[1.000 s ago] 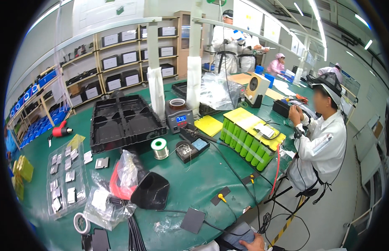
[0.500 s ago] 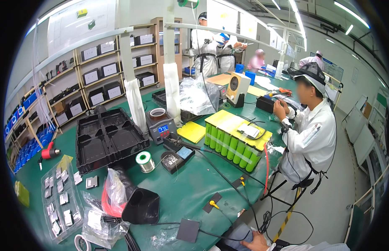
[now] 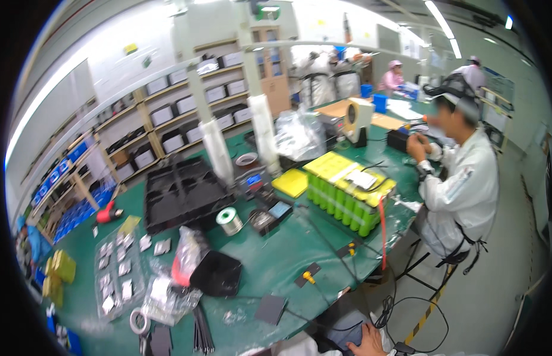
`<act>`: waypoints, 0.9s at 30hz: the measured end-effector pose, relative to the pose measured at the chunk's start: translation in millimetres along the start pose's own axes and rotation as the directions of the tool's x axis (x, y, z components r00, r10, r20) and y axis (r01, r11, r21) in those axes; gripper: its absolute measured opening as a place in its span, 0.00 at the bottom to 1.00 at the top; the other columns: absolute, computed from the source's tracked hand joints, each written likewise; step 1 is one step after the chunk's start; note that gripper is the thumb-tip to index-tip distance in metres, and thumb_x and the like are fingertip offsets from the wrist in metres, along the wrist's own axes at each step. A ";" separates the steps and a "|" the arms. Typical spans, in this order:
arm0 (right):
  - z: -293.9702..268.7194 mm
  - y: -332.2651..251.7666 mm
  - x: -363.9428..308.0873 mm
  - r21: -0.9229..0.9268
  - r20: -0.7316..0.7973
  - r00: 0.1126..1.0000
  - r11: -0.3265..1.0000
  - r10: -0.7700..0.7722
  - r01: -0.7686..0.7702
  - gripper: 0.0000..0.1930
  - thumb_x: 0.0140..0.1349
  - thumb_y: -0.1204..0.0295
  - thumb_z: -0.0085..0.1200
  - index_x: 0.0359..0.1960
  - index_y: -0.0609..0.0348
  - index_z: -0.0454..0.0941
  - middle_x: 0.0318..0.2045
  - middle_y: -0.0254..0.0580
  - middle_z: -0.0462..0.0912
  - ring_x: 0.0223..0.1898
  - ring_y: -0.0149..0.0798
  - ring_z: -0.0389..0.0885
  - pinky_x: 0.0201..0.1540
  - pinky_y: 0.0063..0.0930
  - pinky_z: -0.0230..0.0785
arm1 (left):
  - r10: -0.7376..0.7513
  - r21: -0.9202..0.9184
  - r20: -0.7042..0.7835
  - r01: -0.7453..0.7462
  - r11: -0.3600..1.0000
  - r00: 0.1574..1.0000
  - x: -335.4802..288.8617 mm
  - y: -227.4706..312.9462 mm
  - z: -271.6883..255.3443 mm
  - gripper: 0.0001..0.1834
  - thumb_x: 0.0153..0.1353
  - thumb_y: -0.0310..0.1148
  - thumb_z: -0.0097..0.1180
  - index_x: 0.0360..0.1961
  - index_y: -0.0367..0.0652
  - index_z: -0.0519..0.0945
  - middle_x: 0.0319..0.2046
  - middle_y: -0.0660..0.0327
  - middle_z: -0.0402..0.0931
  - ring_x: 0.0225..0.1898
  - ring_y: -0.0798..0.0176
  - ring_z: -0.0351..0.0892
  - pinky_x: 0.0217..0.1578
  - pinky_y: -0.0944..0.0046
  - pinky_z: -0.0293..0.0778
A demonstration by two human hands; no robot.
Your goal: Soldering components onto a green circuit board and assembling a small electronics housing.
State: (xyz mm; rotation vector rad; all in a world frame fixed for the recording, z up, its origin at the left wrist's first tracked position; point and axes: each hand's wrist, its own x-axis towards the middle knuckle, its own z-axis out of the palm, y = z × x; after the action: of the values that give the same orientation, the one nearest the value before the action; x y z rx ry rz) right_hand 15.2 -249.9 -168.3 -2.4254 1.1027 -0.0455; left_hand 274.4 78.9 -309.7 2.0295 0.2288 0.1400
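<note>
At the bottom edge my right hand (image 3: 369,342) lies low beside the table, on a grey-blue surface (image 3: 341,330) that looks like cloth over my lap. Its visible fingers are stretched out, and I see nothing held in them. My left hand is out of the picture. White sleeve or garment fabric (image 3: 302,346) shows at the lower edge. Nearest on the green table (image 3: 252,267) are a dark square pad (image 3: 270,310) and a yellow snap connector (image 3: 309,277) on a black patch. Farther back stands a battery pack (image 3: 341,199) of green cells with yellow boards.
A solder spool (image 3: 229,221), soldering station (image 3: 254,183), black tray (image 3: 184,193) and black scoop-like nozzle (image 3: 216,274) occupy the table. Small parts fill a clear blister tray (image 3: 118,270) at left. A co-worker (image 3: 463,178) sits at right; cables (image 3: 388,311) hang by the floor.
My view has swung left, so the table's things appear shifted right and the yellow blocks at the left show more. My right hand stays low by the table edge.
</note>
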 end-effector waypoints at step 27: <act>8.3 -210.2 -17.9 0.846 -0.145 0.117 -0.062 -0.983 0.529 0.21 0.47 0.77 0.65 0.46 0.58 0.75 0.40 0.41 0.80 0.43 0.52 0.80 0.47 0.39 0.73 | 0.794 -0.502 0.320 -0.618 0.605 0.517 -172.6 322.3 -201.9 0.30 0.70 0.49 0.52 0.15 0.42 0.63 0.15 0.56 0.66 0.13 0.53 0.65 0.17 0.55 0.60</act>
State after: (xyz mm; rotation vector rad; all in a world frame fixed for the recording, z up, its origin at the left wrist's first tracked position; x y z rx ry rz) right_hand 152.7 -114.9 -82.2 -1.6263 -0.8183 -0.1646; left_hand 98.5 74.2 69.1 1.6163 -0.9706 0.1280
